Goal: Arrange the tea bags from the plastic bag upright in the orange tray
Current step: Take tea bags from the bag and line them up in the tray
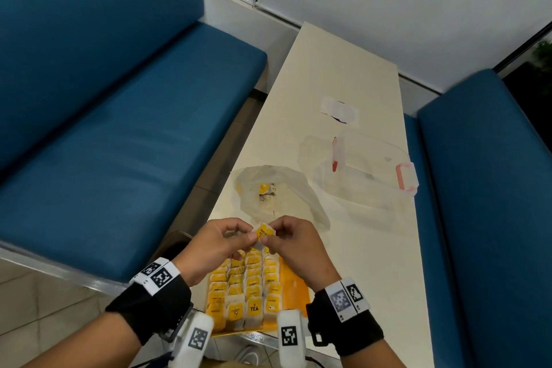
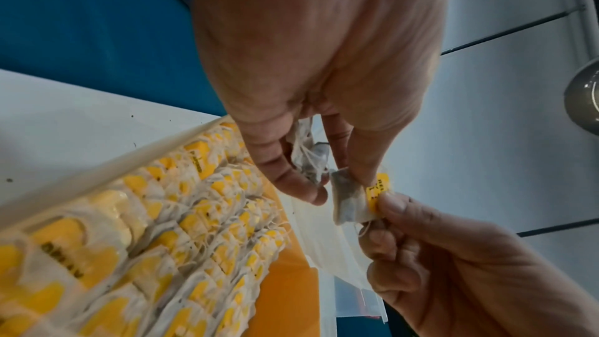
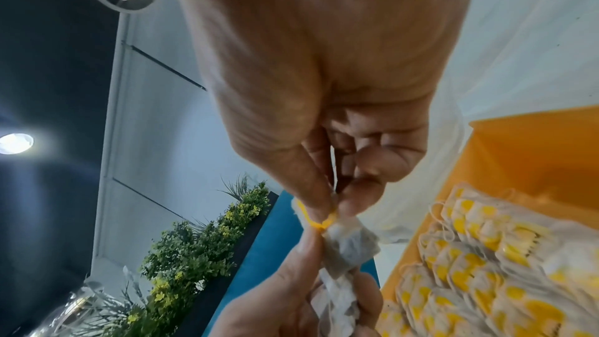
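Note:
Both hands hold one tea bag with a yellow tag just above the far end of the orange tray. My left hand pinches the paper pouch and also keeps a second crumpled tea bag under its fingers. My right hand pinches the yellow tag. Several rows of tea bags stand upright in the tray's left part; its right strip is bare. The clear plastic bag lies open beyond the hands with a few tea bags inside.
A clear plastic box with pink latches sits on the narrow cream table to the right of the bag, and a small white item lies beyond it. Blue benches flank the table on both sides.

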